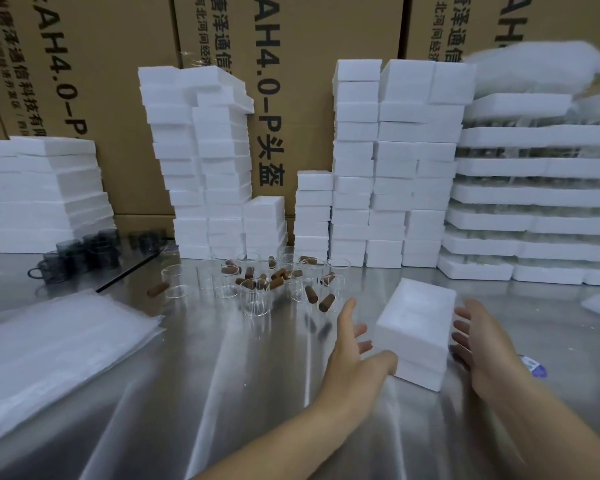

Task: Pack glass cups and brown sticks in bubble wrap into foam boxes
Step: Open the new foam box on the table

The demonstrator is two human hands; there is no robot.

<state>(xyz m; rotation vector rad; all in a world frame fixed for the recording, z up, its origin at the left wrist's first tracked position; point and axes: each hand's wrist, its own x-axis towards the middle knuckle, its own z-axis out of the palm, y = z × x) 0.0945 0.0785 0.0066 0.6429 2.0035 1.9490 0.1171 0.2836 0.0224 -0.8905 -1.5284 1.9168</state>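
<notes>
Now — foam box (420,317) btw. hands (350,348) (482,341)

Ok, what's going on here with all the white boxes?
A person has the left hand and right hand open on either side of a white foam box on the metal table. Clear glass cups and brown sticks sit loose behind it, and bubble wrap sheets lie at the left.
</notes>
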